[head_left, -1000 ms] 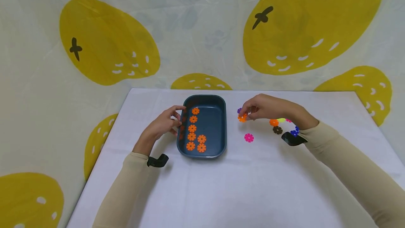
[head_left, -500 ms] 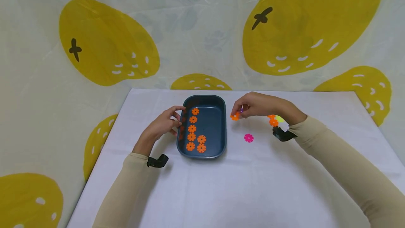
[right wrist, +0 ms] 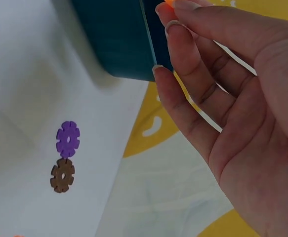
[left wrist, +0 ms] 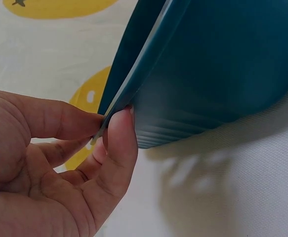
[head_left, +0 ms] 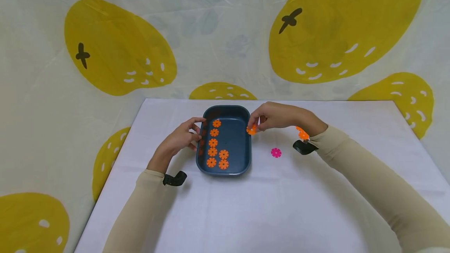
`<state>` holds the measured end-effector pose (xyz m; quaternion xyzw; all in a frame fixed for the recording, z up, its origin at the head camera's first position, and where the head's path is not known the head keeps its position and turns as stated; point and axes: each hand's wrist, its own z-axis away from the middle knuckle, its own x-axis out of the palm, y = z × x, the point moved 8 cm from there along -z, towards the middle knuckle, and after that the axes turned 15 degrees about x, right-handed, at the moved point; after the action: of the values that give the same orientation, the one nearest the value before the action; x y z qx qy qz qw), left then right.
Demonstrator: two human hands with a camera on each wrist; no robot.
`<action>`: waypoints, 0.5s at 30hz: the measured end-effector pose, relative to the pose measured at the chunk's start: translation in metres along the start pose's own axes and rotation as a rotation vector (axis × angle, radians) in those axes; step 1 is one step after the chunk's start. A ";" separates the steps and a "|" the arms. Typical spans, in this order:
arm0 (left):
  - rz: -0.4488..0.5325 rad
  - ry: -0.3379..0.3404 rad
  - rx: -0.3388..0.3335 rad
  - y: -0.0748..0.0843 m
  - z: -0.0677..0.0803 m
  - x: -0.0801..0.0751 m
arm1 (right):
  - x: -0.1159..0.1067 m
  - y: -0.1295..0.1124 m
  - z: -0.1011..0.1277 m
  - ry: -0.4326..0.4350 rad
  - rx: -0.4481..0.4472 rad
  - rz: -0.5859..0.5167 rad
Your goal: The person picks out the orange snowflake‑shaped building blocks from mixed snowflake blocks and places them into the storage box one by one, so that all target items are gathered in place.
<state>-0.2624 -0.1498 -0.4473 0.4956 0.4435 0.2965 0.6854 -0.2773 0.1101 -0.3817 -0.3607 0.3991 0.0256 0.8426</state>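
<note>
A dark blue tray (head_left: 236, 138) stands on the table, with several orange notched discs (head_left: 213, 143) laid flat along its left side. My left hand (head_left: 179, 138) pinches the tray's left rim between thumb and fingers; the left wrist view has this hand (left wrist: 69, 153) close up at the edge. At the opposite rim, my right hand (head_left: 279, 115) holds an orange notched disc (head_left: 251, 130) by its fingertips, and the disc overlaps the tray's right edge. In the right wrist view only a sliver of that disc (right wrist: 169, 3) shows past the thumb.
A pink disc (head_left: 276, 152) lies right of the tray. A purple disc (right wrist: 67, 139) and a brown disc (right wrist: 62, 176) lie touching on the table. More orange discs (head_left: 303, 135) are partly hidden under my right wrist. A patterned cloth (head_left: 225, 42) hangs behind the table.
My right hand has moved left with the orange disc, from the table beside the tray to its right rim. My left hand and the tray stay in place.
</note>
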 end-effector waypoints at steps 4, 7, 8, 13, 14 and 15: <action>-0.002 -0.004 0.005 0.001 0.000 0.000 | 0.000 -0.007 -0.004 -0.015 -0.013 -0.001; -0.006 -0.005 0.005 0.002 -0.001 -0.001 | 0.001 -0.010 -0.009 -0.026 -0.025 0.001; -0.006 -0.005 0.004 0.002 -0.001 -0.001 | 0.002 -0.011 -0.011 -0.029 -0.025 0.003; 0.005 -0.002 0.006 0.002 -0.001 -0.002 | 0.004 -0.015 -0.019 -0.044 -0.021 0.010; 0.007 -0.001 0.005 0.002 -0.001 -0.002 | 0.005 -0.016 -0.021 -0.047 -0.018 0.007; 0.007 -0.001 0.003 0.002 -0.001 -0.002 | 0.006 -0.017 -0.022 -0.050 -0.017 0.004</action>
<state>-0.2638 -0.1507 -0.4447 0.4984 0.4420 0.2980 0.6837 -0.2823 0.0820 -0.3848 -0.3664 0.3784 0.0396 0.8491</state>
